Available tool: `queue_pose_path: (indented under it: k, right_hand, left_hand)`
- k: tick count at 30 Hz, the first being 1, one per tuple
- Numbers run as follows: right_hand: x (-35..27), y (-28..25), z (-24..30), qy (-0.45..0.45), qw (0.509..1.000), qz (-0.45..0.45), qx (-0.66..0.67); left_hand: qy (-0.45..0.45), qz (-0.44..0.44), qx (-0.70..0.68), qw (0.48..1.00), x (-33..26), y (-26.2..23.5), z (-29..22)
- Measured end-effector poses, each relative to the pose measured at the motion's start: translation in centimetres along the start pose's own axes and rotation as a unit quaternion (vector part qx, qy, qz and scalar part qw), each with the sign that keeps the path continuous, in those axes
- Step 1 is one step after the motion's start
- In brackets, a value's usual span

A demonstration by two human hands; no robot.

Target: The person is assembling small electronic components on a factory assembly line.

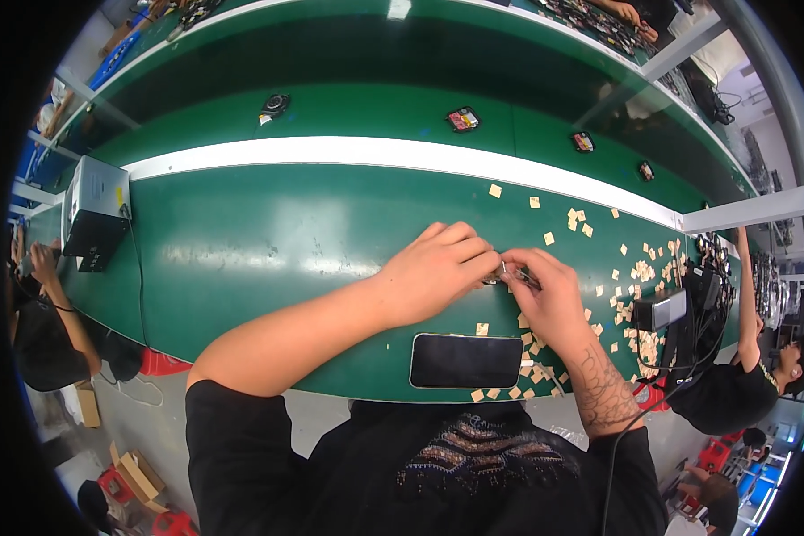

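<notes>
My left hand (438,268) and my right hand (549,295) meet over the green table (268,241), fingertips together. Between them they pinch a small dark and metallic part (502,273); its exact shape is hidden by the fingers. A thin metal piece, perhaps tweezers (525,278), shows at my right fingers. A black phone (466,360) lies flat near the table's front edge just below my hands. Several small tan squares (639,268) are scattered to the right.
A grey box with a cable (94,210) stands at the table's left end. Small dark devices (463,119) ride the green conveyor behind a white strip. A person in black (741,384) works at the right, another sits at the left (45,313).
</notes>
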State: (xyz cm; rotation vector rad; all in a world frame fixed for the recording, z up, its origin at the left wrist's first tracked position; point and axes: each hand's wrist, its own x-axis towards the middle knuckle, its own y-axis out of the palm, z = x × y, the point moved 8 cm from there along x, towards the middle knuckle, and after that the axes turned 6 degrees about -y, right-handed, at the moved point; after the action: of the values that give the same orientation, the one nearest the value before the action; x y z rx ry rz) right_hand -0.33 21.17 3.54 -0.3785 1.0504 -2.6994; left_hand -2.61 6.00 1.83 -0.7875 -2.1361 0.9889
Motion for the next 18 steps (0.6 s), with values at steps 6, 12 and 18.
queue_pose_path:
  k: [6,12,18]
  right_hand:
    - [-0.4,0.2,-0.5,0.038,0.999,-0.013,0.013]
    - [0.6,0.5,0.5,0.028,0.996,0.005,-0.079]
    - [1.0,0.2,1.0,0.013,0.991,-0.016,-0.132]
  left_hand:
    - [-0.019,0.015,-0.027,0.999,-0.1,0.2,0.1]
    - [-0.017,-0.019,-0.035,0.999,-0.2,-0.4,0.0]
    - [-0.011,-0.006,-0.024,1.000,0.2,-0.5,-0.2]
